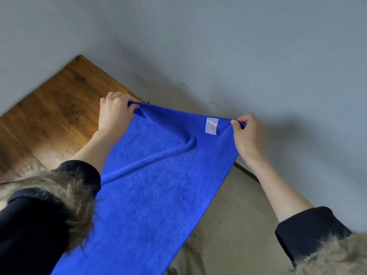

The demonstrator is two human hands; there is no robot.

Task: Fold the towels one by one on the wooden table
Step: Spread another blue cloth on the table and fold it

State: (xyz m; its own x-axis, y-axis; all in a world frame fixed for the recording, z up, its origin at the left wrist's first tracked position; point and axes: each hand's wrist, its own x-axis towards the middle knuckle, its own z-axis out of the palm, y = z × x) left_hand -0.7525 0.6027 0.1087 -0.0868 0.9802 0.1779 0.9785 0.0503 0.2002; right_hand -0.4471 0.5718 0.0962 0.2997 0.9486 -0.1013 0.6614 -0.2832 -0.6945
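Observation:
A bright blue towel point(158, 185) hangs stretched between my two hands, held up in front of the wall and reaching down out of the bottom of the view. A white label point(211, 126) sits near its top right corner. My left hand point(115, 110) grips the top left corner, bunching the cloth. My right hand point(248, 133) pinches the top right corner. A diagonal crease runs across the towel's upper half. The wooden table point(57, 112) lies to the left, behind my left hand; the towel's left edge is over its right end.
A grey wall point(218, 46) fills the top and right of the tilted view. Beige floor tiles point(234, 215) show below my right arm, with a dotted pale cloth point(193, 253) at the towel's lower right edge. My dark sleeves have fur cuffs.

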